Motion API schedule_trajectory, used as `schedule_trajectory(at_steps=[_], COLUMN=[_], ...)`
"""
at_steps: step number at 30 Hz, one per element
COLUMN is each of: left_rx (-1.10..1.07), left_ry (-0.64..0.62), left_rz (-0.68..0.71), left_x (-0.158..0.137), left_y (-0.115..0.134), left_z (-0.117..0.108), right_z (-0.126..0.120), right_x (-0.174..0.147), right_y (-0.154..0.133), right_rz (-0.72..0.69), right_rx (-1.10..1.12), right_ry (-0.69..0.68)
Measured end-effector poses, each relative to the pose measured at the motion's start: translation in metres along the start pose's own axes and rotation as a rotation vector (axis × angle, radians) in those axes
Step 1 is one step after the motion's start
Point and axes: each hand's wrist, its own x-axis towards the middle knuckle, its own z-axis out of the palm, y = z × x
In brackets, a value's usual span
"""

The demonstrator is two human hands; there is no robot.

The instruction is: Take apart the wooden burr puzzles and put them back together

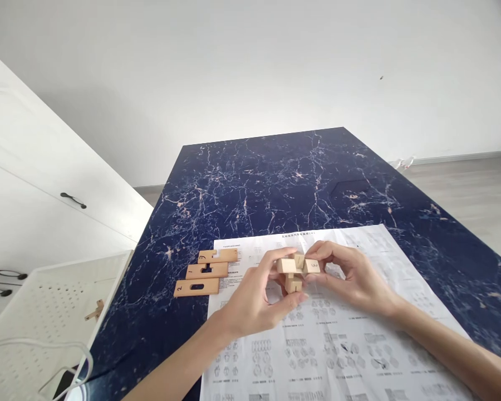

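Note:
Between my hands is a small wooden burr puzzle (297,268), made of several interlocking blocks with handwritten numbers on their ends. My left hand (261,289) grips it from the left, thumb under the lower block marked 1. From the other side, my right hand (344,273) pinches the block marked 3 between thumb and fingers. Both hands are just above a large printed sheet (275,362) of puzzle diagrams. Left of them lie three flat wooden pieces: a notched one (217,255) marked 3, a slotted one (207,270) marked 1, and another (196,287) marked 2.
The sheet lies on a dark blue marble-patterned table (267,178). A white perforated surface (37,301) adjoins it on the left, holding a small wooden piece (95,310) and a white cable (37,341). A white cabinet (45,150) stands at the left, a white wall (242,72) behind.

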Motion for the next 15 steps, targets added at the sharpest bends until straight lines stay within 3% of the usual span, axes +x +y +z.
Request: schedule_trajectory(at_steps=[6,15], left_rx=[0.038,-0.036], left_ry=[-0.041,-0.060], left_rz=[0.015,-0.077], left_x=[-0.0021,0.0001], left_y=[-0.0023,0.0018], left_z=[-0.0044,-0.0080], right_z=[-0.0026,0.0060], right_x=[0.0007,-0.0003], right_y=[-0.0039,-0.0047], right_rz=[0.185,0.221], right_rx=[0.170,0.199], right_ry=[-0.169,-0.181])
